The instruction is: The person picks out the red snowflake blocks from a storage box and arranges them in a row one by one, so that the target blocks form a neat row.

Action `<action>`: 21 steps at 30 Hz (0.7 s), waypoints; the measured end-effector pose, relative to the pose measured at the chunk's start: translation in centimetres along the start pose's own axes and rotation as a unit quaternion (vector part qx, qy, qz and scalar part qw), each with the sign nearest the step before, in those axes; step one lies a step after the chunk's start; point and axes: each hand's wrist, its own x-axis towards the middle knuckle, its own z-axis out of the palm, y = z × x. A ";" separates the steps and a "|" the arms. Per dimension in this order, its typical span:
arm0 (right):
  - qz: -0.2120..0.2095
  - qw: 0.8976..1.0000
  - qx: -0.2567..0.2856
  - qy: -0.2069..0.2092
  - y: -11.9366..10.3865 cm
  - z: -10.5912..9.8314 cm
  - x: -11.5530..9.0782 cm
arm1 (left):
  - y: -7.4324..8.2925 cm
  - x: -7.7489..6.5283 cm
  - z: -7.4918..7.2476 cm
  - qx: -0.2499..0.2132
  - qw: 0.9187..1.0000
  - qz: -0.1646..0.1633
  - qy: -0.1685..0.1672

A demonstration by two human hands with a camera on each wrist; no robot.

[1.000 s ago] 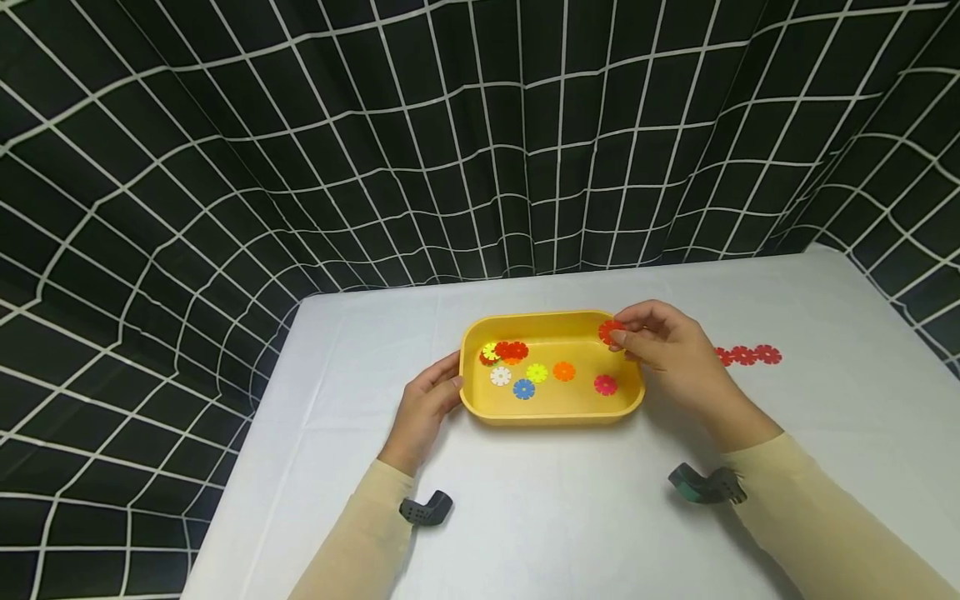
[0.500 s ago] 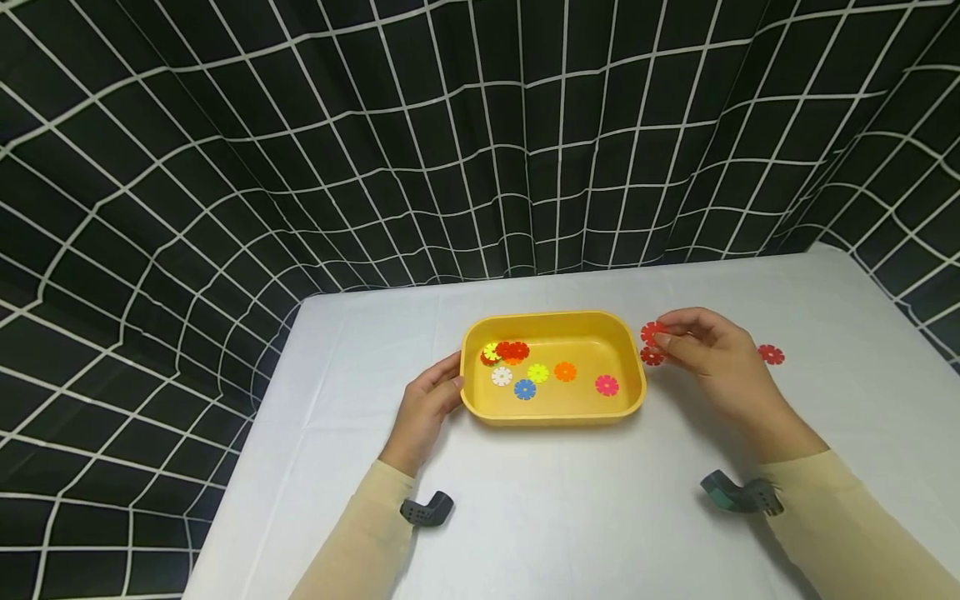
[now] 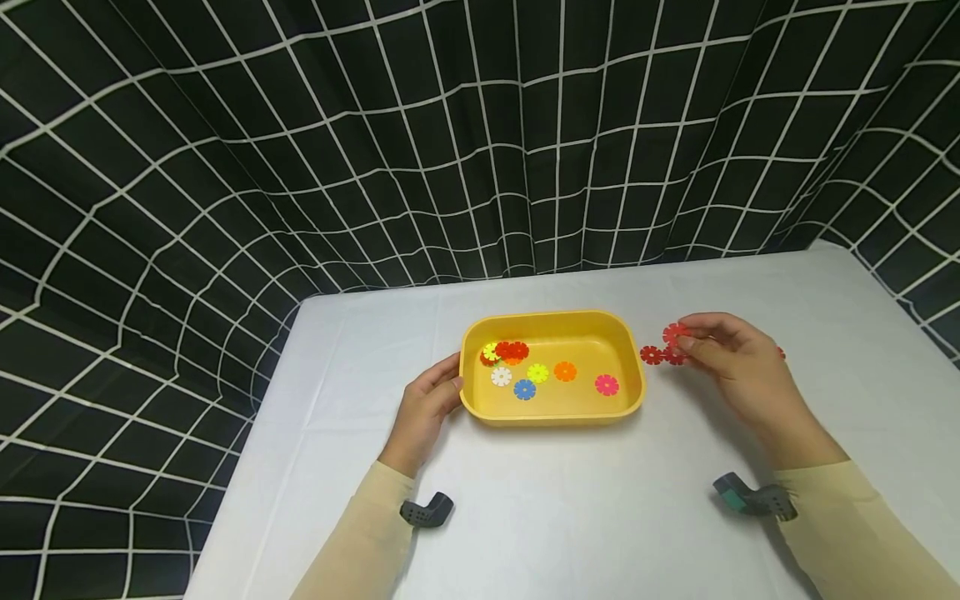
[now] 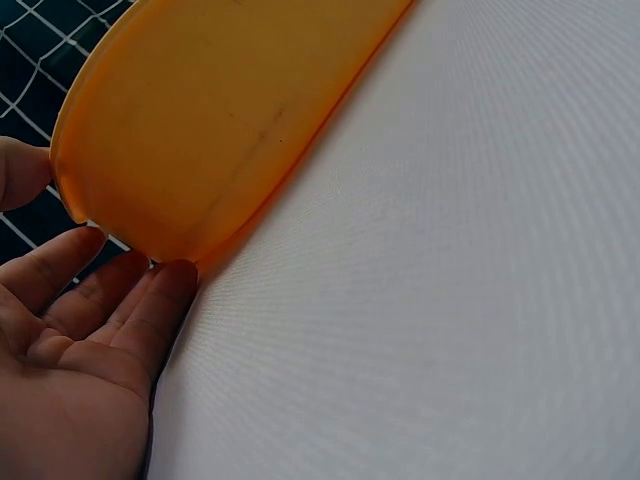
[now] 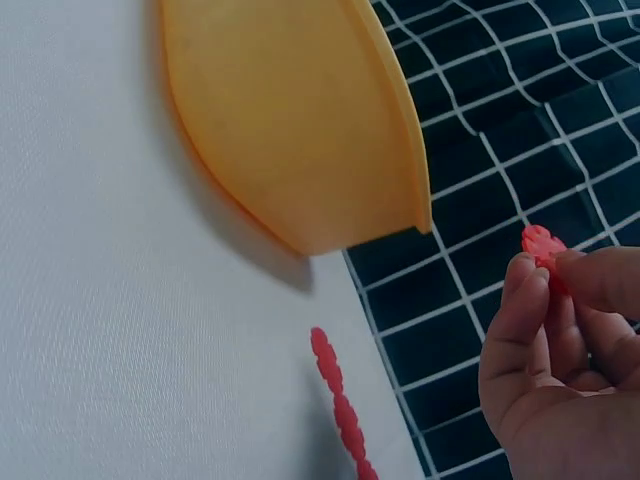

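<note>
A yellow tray [image 3: 551, 419] stands on the table with several notched plastic flower discs inside. At its left end, my left hand [image 3: 422, 412] holds it, thumb at the rim and fingers against the outer wall [image 4: 150, 200]. My right hand [image 3: 738, 375] pinches a red notched disc [image 3: 676, 333] between thumb and fingers, held up to the right of the tray. Below it, a row of red discs [image 3: 652, 356] lies on the table; the hand hides the row's middle. In the right wrist view the row [image 5: 347, 420] runs under the raised disc [image 5: 542, 243].
In the tray lie a blue disc [image 3: 524, 389], a white one [image 3: 501, 377], a yellow one [image 3: 537, 373], an orange one [image 3: 565, 372] and a pink one [image 3: 607, 385]. A red and yellow pile [image 3: 506, 351] sits at its left. A black gridded curtain [image 3: 480, 167] hangs behind the table.
My right hand has carried the red disc from above the tray's right end out to the right, over the red row. My left hand and the tray have stayed put.
</note>
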 end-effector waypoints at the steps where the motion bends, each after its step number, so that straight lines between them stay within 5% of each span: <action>1: -0.001 1.000 0.005 0.001 0.0 -0.1 0.0 | 0.0 0.0 0.0 0.002 1.000 0.000 0.000; 14: 0.014 0.998 0.048 0.031 1.6 -2.5 0.0 | -0.1 0.0 0.0 -0.004 1.000 -0.003 0.001; 21: 0.008 0.989 0.140 0.044 2.8 -4.7 0.1 | 0.0 0.0 -0.1 -0.007 1.000 -0.003 0.001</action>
